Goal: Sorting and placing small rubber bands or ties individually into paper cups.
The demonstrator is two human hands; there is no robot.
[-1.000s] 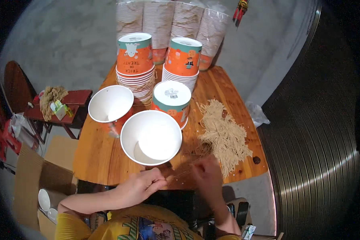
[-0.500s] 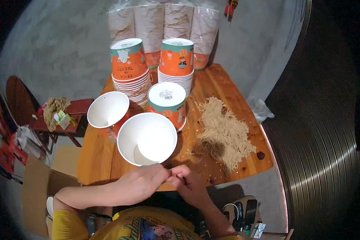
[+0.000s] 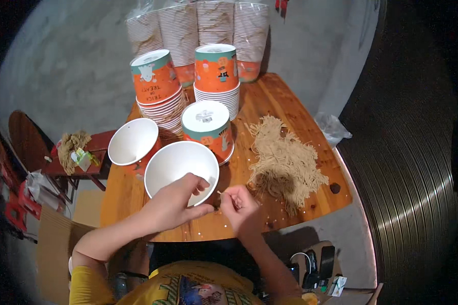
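Note:
A white-lined paper bucket stands at the table's near side, its open mouth tilted toward me. Over its near rim is my left hand, thumb and fingers spread, holding nothing. Just right of that rim, my right hand is closed in a pinch. A small pale tip, which looks like the end of a piece of cord, pokes out between its fingertips; the rest is hidden. To the right of the right hand lies a loose heap of beige cords, darker at its near end where a shadow falls.
Another open bucket leans at the left. Behind stand an upturned orange bucket and two stacks of upturned buckets. Bagged bucket stacks line the wall. A dark round lump sits near the table's right edge.
My hands were together at the front bucket's near rim and have parted. The left has opened and moved up over the bucket's mouth; the right has moved slightly up and right, still pinched.

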